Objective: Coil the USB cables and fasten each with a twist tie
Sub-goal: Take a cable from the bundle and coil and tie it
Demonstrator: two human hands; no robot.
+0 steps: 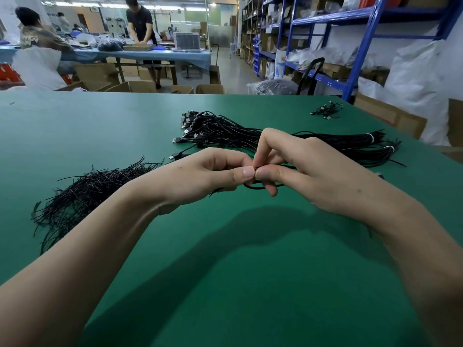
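My left hand [213, 175] and my right hand [300, 171] meet above the green table [225, 271], thumbs tip to tip, both pinching a thin black coiled USB cable [253, 187]. Only a short loop of it shows under my right fingers; whether a twist tie is on it I cannot tell. Behind my hands lies a big bundle of straight black USB cables [225, 132], plugs at its left end, white ties binding its right end. A loose heap of black twist ties [85, 194] spreads out at the left, partly under my left forearm.
A few small coiled cables [325, 111] lie at the table's far right corner. Cardboard boxes [390, 116] stand beside the right edge, blue shelving [355, 46] behind them. Two people work at a blue-covered table [150, 55] far back left.
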